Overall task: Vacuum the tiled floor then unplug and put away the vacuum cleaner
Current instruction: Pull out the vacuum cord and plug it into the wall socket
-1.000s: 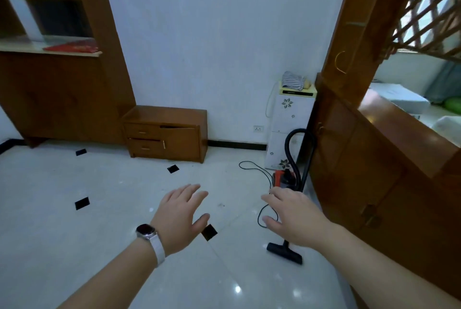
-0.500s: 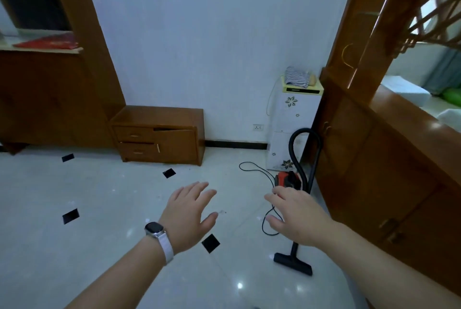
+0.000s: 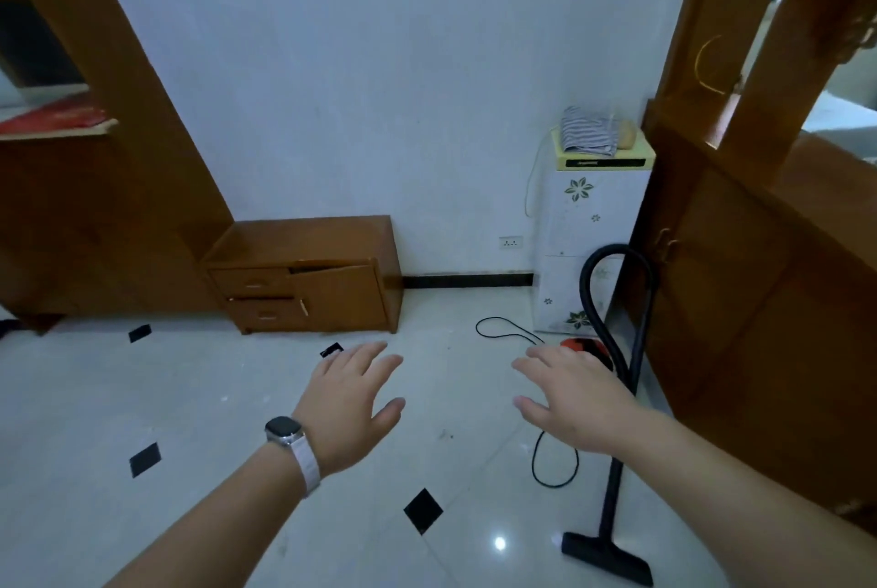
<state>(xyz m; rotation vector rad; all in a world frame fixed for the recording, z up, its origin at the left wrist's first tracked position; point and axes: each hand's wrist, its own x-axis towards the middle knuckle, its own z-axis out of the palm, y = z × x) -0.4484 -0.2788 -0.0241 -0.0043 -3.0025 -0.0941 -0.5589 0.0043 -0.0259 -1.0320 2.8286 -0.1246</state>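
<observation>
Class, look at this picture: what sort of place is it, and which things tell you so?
Most likely a room in a home: a glossy tiled floor, a low wooden cabinet with drawers against the wall, and a vacuum cleaner near a wall socket.

I see the floor (image 3: 142, 397) as glossy pale tile, smooth enough to mirror a lamp near its front edge, with matt black insets (image 3: 423, 510). The wall (image 3: 379, 89) looks matt and painted. The cabinet (image 3: 341, 293) and the partition (image 3: 759, 303) are brown wood with a soft varnish sheen. The hose (image 3: 588, 284) reads to me as dull black plastic or rubber; I cannot tell which. The nozzle (image 3: 605, 556) is matt black plastic. The body (image 3: 586, 345) shows shiny red plastic. A striped cloth (image 3: 586, 132) lies on a smooth white unit (image 3: 588, 227). The watch (image 3: 284, 430) has a metal-looking case and a matt white band (image 3: 306, 464).
</observation>
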